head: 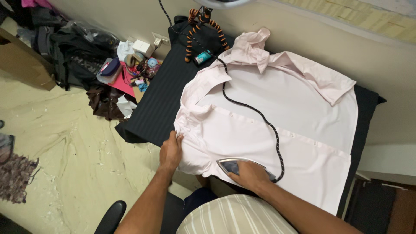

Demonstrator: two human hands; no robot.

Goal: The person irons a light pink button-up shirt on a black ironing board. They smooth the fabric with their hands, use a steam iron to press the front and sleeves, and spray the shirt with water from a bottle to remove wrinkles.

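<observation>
A pale pink shirt (277, 112) lies spread open on a dark striped cloth (160, 95) that covers a table. My left hand (171, 151) pinches the shirt's near left edge by the collar. My right hand (250, 174) grips the handle of a silver iron (232, 165), which rests flat on the shirt's near front panel. The iron's black braided cord (251, 110) runs from the iron across the shirt toward the far wall.
A flexible orange and black tripod (200, 26) and a small teal can (203, 57) stand at the table's far end. Bags and clutter (108, 65) lie on the floor at left. A black chair armrest (110, 216) is near my left arm. The wall runs along the right.
</observation>
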